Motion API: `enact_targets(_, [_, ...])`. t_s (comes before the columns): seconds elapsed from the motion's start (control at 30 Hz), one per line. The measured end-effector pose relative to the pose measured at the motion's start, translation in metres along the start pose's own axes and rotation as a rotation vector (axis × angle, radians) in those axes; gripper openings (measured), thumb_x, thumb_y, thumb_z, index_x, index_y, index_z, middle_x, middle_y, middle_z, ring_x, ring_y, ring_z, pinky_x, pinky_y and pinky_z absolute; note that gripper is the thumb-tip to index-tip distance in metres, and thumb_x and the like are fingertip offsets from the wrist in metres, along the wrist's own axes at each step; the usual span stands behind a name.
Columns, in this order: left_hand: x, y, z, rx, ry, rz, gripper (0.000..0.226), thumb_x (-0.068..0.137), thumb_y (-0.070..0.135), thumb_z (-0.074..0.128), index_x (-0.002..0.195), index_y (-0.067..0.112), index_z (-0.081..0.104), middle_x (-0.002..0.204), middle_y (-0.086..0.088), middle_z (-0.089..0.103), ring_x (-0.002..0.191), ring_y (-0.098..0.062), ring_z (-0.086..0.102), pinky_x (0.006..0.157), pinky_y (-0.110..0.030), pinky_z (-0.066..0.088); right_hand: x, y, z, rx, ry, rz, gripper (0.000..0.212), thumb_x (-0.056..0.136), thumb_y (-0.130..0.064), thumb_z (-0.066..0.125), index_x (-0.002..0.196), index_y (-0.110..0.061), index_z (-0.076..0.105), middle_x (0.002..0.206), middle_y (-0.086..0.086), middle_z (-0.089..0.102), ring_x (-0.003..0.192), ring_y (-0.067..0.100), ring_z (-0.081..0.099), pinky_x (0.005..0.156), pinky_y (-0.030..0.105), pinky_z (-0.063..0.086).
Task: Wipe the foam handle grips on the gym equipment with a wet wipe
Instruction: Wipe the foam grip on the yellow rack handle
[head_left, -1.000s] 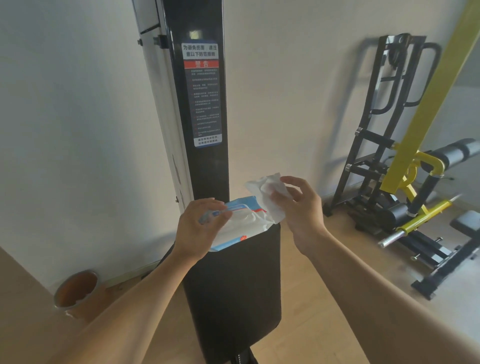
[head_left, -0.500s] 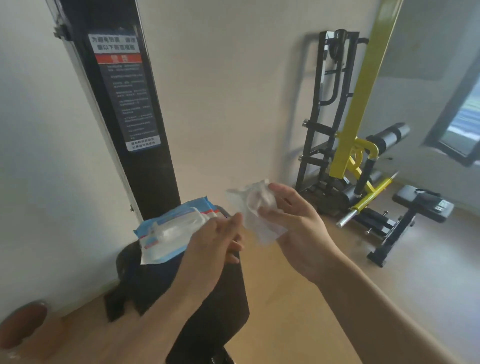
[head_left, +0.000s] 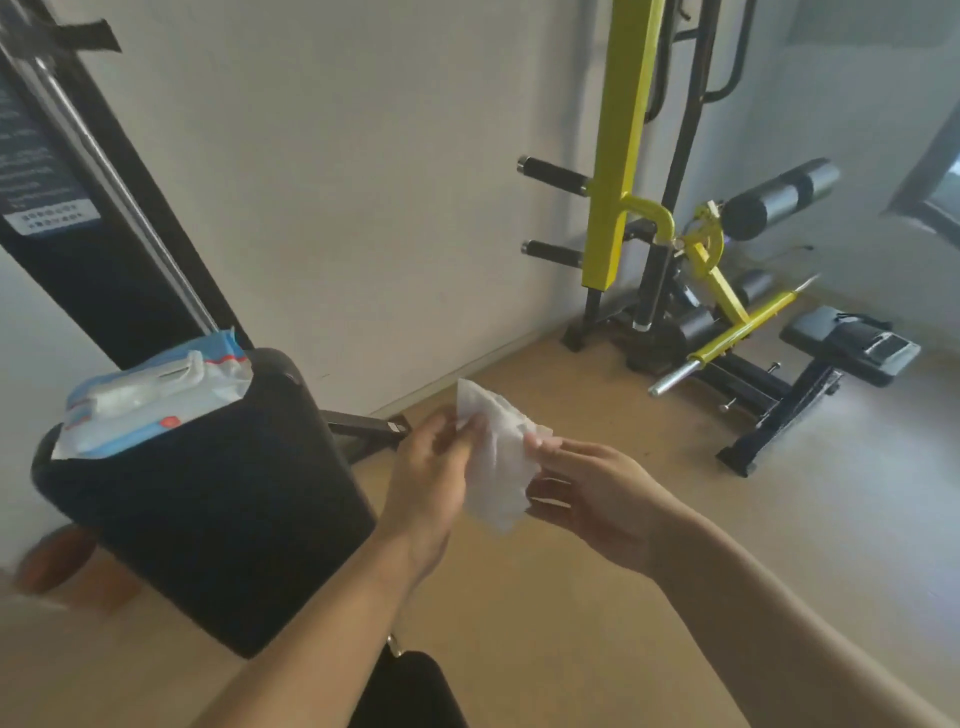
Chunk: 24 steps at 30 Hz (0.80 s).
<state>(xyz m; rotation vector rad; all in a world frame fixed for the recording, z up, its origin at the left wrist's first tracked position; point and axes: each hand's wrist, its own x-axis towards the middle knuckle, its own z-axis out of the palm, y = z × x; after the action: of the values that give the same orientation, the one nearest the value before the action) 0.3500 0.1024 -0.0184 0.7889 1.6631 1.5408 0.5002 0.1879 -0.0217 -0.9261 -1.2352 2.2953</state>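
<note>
Hands are meeting at the centre of the frame, both holding one white wet wipe (head_left: 496, 467). The left hand (head_left: 431, 480) is pinching its upper left edge, and the right hand (head_left: 592, 493) is gripping its right side with fingers closed on it. At the left, the wipes pack (head_left: 150, 400) is lying on a black pad (head_left: 218, 499). Two foam handle grips (head_left: 553, 176) are sticking out from the yellow post (head_left: 621, 135) at upper right, well apart from the wipe.

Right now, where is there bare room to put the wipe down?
The black pad is bare in front of the wipe pack, which fills its back edge. Open floor lies between the hands and the yellow machine. Around the bench it is crowded.
</note>
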Motion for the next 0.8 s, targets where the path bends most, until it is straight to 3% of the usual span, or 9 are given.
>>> enact_targets(0.07, [-0.007, -0.006, 0.028, 0.038, 0.032, 0.012, 0.018, 0.097, 0.042, 0.058, 0.107, 0.033, 0.07, 0.103, 0.009, 0.075, 0.1, -0.021, 0.072, 0.086, -0.05, 0.061, -0.008, -0.003, -0.025, 0.021, 0.071, -0.078, 0.032, 0.095, -0.029, 0.065, 0.113, -0.002, 0.066, 0.103, 0.015, 0.071, 0.09, 0.025, 0.069, 0.089, 0.04, 0.057])
enact_targets(0.23, [-0.016, -0.009, 0.085, 0.062, 0.16, 0.0, 0.008, 0.096, 0.036, 0.063, 0.102, 0.032, 0.065, 0.099, 0.0, 0.074, 0.092, -0.023, 0.072, 0.075, -0.041, 0.06, -0.025, -0.01, -0.056, -0.027, 0.284, -0.294, 0.019, 0.101, -0.024, 0.055, 0.092, -0.009, 0.061, 0.089, 0.013, 0.072, 0.074, 0.023, 0.069, 0.061, 0.032, 0.057])
enact_targets(0.33, [-0.017, -0.009, 0.108, 0.112, 0.252, -0.005, 0.035, 0.084, 0.043, 0.075, 0.111, 0.027, 0.058, 0.103, 0.007, 0.067, 0.091, -0.008, 0.067, 0.069, -0.022, 0.052, -0.03, -0.011, -0.071, -0.083, 0.319, -0.325, 0.021, 0.101, -0.027, 0.056, 0.089, -0.012, 0.063, 0.085, 0.012, 0.072, 0.075, 0.025, 0.069, 0.063, 0.036, 0.057])
enact_targets(0.5, [-0.011, -0.011, 0.14, 0.094, -0.071, -0.084, 0.038, 0.08, 0.057, 0.071, 0.099, 0.025, 0.075, 0.094, 0.002, 0.078, 0.087, -0.016, 0.074, 0.072, -0.034, 0.06, -0.029, -0.02, -0.093, -0.122, 0.227, -0.291, 0.024, 0.102, -0.028, 0.055, 0.096, -0.005, 0.06, 0.085, 0.011, 0.075, 0.076, 0.023, 0.072, 0.065, 0.033, 0.057])
enact_targets(0.63, [0.009, -0.02, 0.154, -0.105, 0.02, -0.215, 0.028, 0.092, 0.041, 0.066, 0.093, 0.016, 0.08, 0.093, -0.008, 0.079, 0.086, -0.025, 0.075, 0.075, -0.042, 0.06, -0.016, -0.024, -0.111, -0.128, 0.331, -0.26, 0.022, 0.102, -0.023, 0.054, 0.094, -0.004, 0.059, 0.086, 0.015, 0.074, 0.076, 0.028, 0.074, 0.062, 0.036, 0.058])
enact_targets(0.73, [0.029, -0.026, 0.162, -0.131, 0.173, -0.146, 0.021, 0.094, 0.033, 0.067, 0.092, 0.017, 0.08, 0.09, -0.001, 0.08, 0.08, -0.014, 0.073, 0.07, -0.028, 0.061, 0.001, -0.03, -0.123, -0.137, 0.46, -0.245, 0.021, 0.102, -0.027, 0.055, 0.096, -0.009, 0.063, 0.094, 0.016, 0.075, 0.081, 0.03, 0.075, 0.061, 0.036, 0.06])
enact_targets(0.8, [0.048, -0.027, 0.168, -0.166, 0.254, -0.108, 0.018, 0.094, 0.03, 0.067, 0.087, 0.019, 0.08, 0.087, 0.001, 0.08, 0.08, -0.013, 0.074, 0.072, -0.028, 0.061, 0.016, -0.038, -0.131, -0.136, 0.533, -0.249, 0.021, 0.101, -0.028, 0.055, 0.098, -0.009, 0.063, 0.096, 0.013, 0.075, 0.082, 0.026, 0.076, 0.06, 0.033, 0.06])
